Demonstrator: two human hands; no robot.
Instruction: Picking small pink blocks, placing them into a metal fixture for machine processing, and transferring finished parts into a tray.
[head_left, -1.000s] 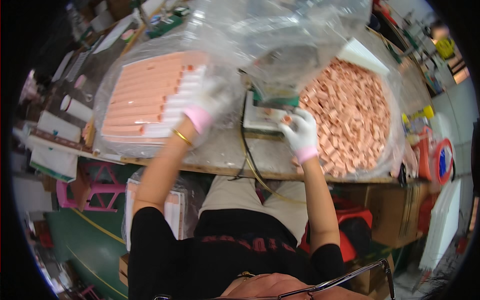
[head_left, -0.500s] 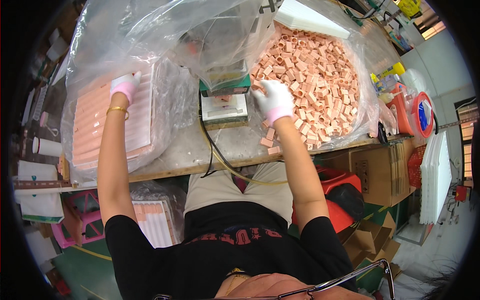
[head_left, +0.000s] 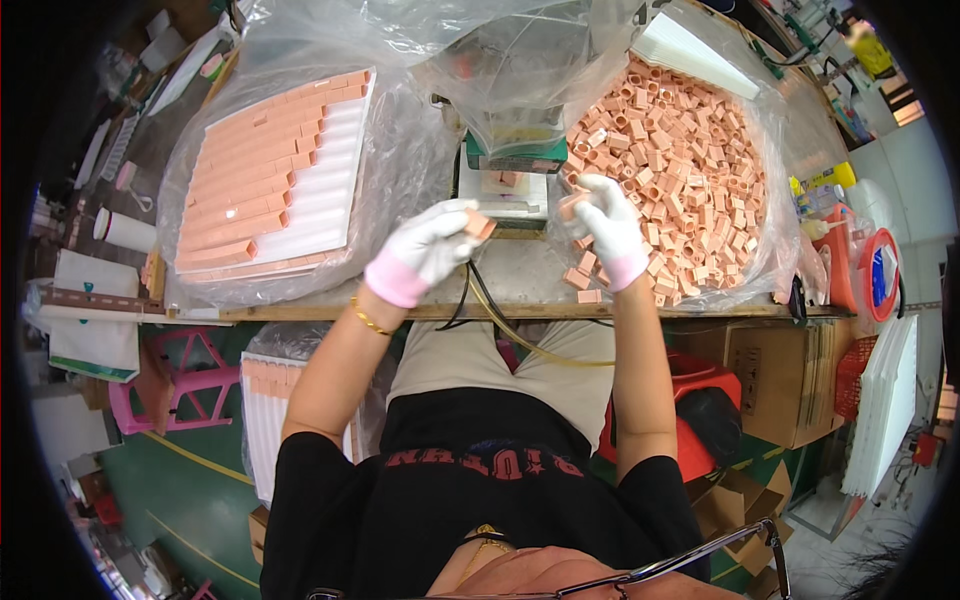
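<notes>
My gloved left hand (head_left: 425, 250) is closed on a small peach-coloured plastic tube piece (head_left: 481, 226), in front of the machine. To its right, my gloved right hand (head_left: 612, 225) pinches another peach piece (head_left: 572, 206) at the near left edge of a big pile of such loose pieces (head_left: 680, 170). Between and beyond the hands stands a small machine with a green upper part (head_left: 520, 158) and a pale lower block (head_left: 530, 193); a peach piece (head_left: 508, 179) shows in it. Left of it, a white ridged tray (head_left: 335, 165) holds rows of peach pieces (head_left: 240, 190) of uneven length.
Clear plastic sheeting (head_left: 400, 130) surrounds the tray and hangs over the machine. White ridged trays (head_left: 690, 55) lie behind the pile. Black and yellow cables (head_left: 490, 305) drop over the table edge. At the right are a red basket (head_left: 880, 265) and cardboard boxes (head_left: 780, 380).
My left hand has come off the tray toward the middle and now holds a piece. My right hand, by the pile, now shows a piece in its fingers. The whole view has shifted.
</notes>
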